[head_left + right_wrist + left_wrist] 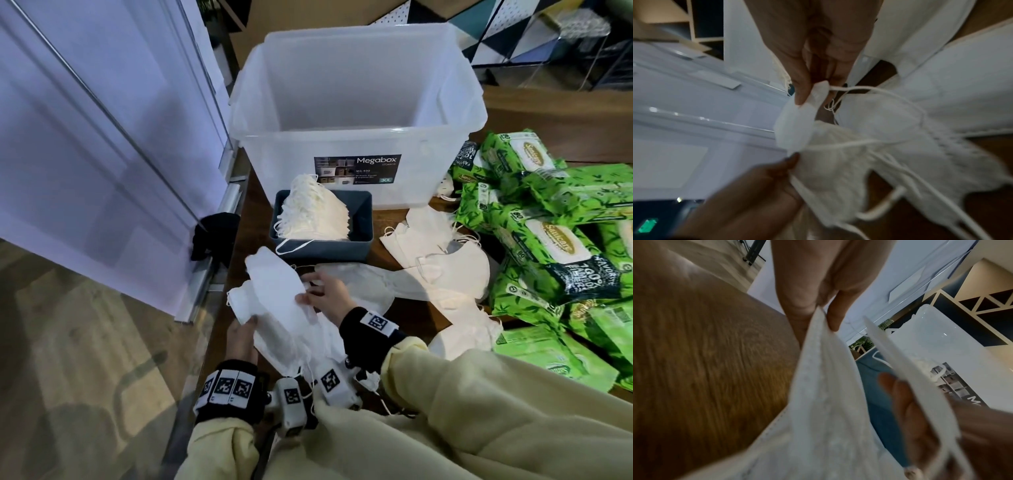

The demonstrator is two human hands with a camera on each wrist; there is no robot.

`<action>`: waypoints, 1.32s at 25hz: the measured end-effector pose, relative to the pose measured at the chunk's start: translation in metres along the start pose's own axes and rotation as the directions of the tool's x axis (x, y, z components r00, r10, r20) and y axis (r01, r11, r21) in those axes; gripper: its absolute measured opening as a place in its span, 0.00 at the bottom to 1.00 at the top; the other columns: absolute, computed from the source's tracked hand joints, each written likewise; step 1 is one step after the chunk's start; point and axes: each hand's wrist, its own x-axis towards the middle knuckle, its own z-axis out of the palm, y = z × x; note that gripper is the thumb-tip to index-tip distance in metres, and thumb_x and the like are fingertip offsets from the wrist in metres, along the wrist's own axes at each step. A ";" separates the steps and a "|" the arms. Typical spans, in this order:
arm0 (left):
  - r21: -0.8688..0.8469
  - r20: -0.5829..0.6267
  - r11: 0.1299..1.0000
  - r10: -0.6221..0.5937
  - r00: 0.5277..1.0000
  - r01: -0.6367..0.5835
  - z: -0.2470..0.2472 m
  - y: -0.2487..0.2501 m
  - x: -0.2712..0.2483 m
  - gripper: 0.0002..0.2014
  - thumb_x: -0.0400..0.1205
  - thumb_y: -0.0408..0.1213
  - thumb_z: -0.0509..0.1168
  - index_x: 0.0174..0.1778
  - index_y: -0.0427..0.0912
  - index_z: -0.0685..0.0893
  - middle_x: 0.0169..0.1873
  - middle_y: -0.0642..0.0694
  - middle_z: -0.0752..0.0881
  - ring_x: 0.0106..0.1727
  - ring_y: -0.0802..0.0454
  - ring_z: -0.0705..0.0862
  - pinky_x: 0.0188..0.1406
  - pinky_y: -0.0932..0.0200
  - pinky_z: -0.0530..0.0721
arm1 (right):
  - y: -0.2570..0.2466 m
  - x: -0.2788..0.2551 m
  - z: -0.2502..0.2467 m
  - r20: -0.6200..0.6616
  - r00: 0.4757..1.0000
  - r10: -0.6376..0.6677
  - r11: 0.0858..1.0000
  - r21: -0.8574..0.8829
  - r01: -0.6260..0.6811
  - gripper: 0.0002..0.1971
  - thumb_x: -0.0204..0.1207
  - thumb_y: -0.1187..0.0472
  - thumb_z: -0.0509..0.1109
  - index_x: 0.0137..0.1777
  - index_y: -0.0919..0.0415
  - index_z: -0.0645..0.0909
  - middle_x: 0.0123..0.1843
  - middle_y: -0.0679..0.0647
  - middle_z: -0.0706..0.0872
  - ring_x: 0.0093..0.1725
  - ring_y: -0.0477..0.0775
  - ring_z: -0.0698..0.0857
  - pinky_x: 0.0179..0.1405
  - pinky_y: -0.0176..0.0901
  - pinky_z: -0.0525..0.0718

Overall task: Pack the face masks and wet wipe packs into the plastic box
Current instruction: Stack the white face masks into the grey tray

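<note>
Gathering step: left hand (241,337) and right hand (327,296) both pinch a white folded face mask (274,291), lower centre, above the brown wooden counter (411,315). Clear plastic box (359,102), labelled "Megabox", "30L", upper centre, looks empty. Green wet wipe packs (548,246), marked "80", right. Next, probably: stack, lift into box.

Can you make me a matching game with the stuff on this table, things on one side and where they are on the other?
Things:
1. big clear box
2. stack of masks
3. wet wipe packs
4. white mask

Places:
A. held in both hands
B. piled on the right of the table
C. inside the small blue bin
D. at the back of the table, open on top

Pairs: 1-D, 2-C, 3-B, 4-A
</note>
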 end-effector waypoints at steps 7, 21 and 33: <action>-0.097 -0.011 0.993 -0.067 0.998 0.066 0.023 0.005 -0.008 0.22 0.88 0.40 0.53 0.72 0.28 0.70 0.68 0.31 0.77 0.63 0.38 0.78 0.57 0.51 0.76 | 0.023 -0.020 -0.006 0.038 0.998 -0.056 0.913 -0.404 0.066 0.23 0.69 0.66 0.76 0.64 0.60 0.76 0.42 0.51 0.79 0.44 0.51 0.77 0.34 0.34 0.72; 0.042 -0.092 0.995 0.098 0.991 -0.095 -0.036 -0.001 0.006 0.21 0.83 0.28 0.61 0.72 0.32 0.70 0.69 0.32 0.76 0.69 0.34 0.75 0.70 0.42 0.72 | 0.037 0.013 0.002 -0.061 0.996 0.062 0.525 -0.847 -0.084 0.40 0.68 0.51 0.76 0.74 0.67 0.61 0.75 0.63 0.64 0.75 0.63 0.64 0.71 0.54 0.72; -0.007 0.076 1.000 0.031 0.997 -0.031 -0.005 -0.004 -0.016 0.15 0.84 0.29 0.59 0.65 0.28 0.77 0.58 0.33 0.82 0.56 0.41 0.80 0.57 0.51 0.75 | -0.020 0.002 -0.028 -0.086 0.983 -0.159 0.962 -0.236 0.135 0.17 0.67 0.65 0.78 0.50 0.53 0.74 0.43 0.56 0.84 0.44 0.53 0.82 0.40 0.36 0.77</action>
